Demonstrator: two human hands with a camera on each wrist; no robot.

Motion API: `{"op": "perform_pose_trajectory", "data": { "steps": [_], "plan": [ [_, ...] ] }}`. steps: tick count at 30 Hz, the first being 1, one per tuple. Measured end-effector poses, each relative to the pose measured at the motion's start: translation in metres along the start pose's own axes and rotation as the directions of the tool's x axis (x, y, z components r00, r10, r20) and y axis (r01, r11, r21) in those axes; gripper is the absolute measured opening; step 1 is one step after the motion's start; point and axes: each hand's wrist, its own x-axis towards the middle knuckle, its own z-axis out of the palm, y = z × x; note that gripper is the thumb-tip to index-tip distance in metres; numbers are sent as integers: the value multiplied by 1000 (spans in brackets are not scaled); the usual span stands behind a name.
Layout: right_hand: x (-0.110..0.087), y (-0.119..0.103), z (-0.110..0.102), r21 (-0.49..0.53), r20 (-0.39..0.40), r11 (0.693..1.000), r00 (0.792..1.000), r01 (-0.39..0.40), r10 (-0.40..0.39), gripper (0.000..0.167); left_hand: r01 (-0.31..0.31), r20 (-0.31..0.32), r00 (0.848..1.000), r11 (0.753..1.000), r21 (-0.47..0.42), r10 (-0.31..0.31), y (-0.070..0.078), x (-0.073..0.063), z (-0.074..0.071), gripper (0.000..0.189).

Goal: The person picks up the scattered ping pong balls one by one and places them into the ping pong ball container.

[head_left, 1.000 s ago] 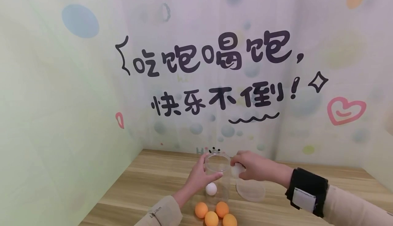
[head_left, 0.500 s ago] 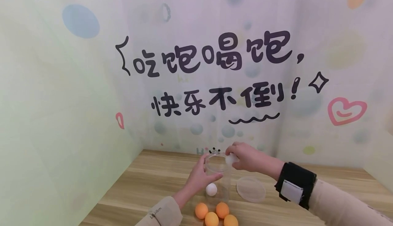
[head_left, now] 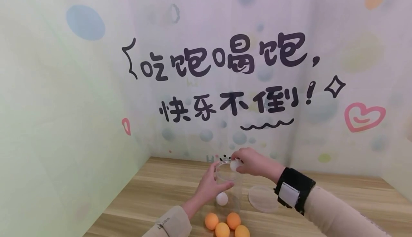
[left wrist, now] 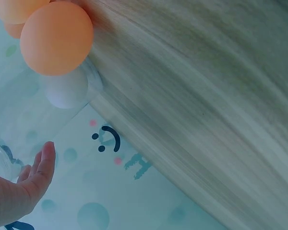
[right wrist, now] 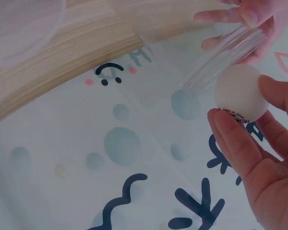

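Observation:
My left hand (head_left: 207, 184) grips a tall clear plastic jar (head_left: 235, 196) near its open top, fingers and thumb round the wall. One white ball (head_left: 221, 198) shows inside, low in the jar. At the right of the rim, my right hand (head_left: 254, 162) pinches a second white ball (head_left: 235, 165). The right wrist view shows this white ball (right wrist: 241, 93) between thumb and fingertips, close to the jar's ridged rim (right wrist: 225, 57); small dark print marks it. Several orange balls (head_left: 222, 229) lie in front of the jar. In the left wrist view an orange ball (left wrist: 57, 38) looms large.
A round clear lid (head_left: 263, 198) lies flat on the wooden table (head_left: 154, 194), right of the jar. Behind the table hangs a printed backdrop (head_left: 225, 22) with dark lettering, and a pale side curtain (head_left: 64, 122) stands at the left.
My right hand has moved left and up with its white ball, from beside the jar to its rim. The left hand, the jar and the orange balls have stayed in place.

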Motion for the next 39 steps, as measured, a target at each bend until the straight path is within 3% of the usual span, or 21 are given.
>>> {"op": "perform_pose_trajectory", "data": {
  "steps": [9, 18, 27, 36, 39],
  "plan": [
    [4, 3, 13, 21, 9, 1000, 1000, -14, 14, 18, -2, -6, 1000, 1000, 5, 2, -2, 1, 2, 82],
    [2, 9, 17, 20, -19, 999, 999, 33, -32, 21, -11, -13, 1000, 1000, 1, 11, 1, -2, 2, 81],
    [-2, 10, 13, 93, -29, 995, 999, -35, 38, 21, -5, -24, 1000, 1000, 29, 5, 3, -2, 2, 84],
    [-25, 6, 5, 121, -92, 988, 990, -96, 107, 15, 10, -35, 999, 999, 39, -9, 3, 0, 2, 84],
    [-38, 3, 10, 116, -102, 991, 992, -63, 75, 13, 16, -36, 999, 999, 40, -14, 3, 0, 2, 84]
  ]
}}
